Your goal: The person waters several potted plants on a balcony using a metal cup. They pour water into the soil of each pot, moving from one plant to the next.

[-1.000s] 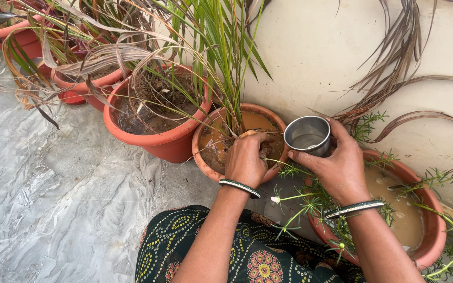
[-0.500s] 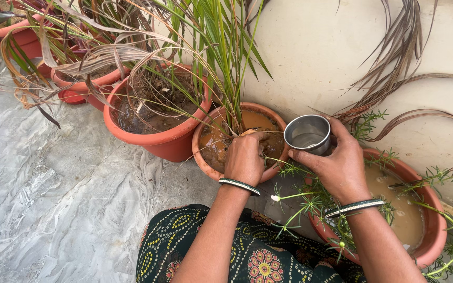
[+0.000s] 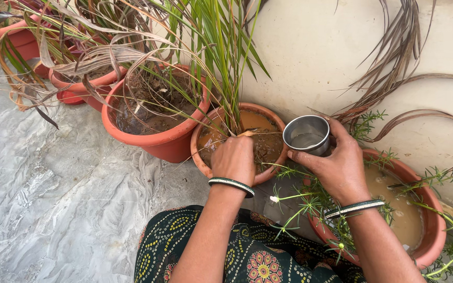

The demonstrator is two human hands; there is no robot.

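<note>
Above a grey stone floor point(image 3: 64, 194), against a pale wall, we look down at our left hand point(image 3: 234, 157), fingers curled narrow and pressed into the wet brown soil of a small terracotta pot point(image 3: 205, 157) holding a tall grassy plant point(image 3: 221, 57); whether it grips anything we cannot tell. Just right of that pot, touching its rim, our right hand point(image 3: 336, 165) is wrapped around an upright steel cup point(image 3: 306, 135), mouth up, the nearer hand to a second water-filled pot point(image 3: 436, 230) at right.
</note>
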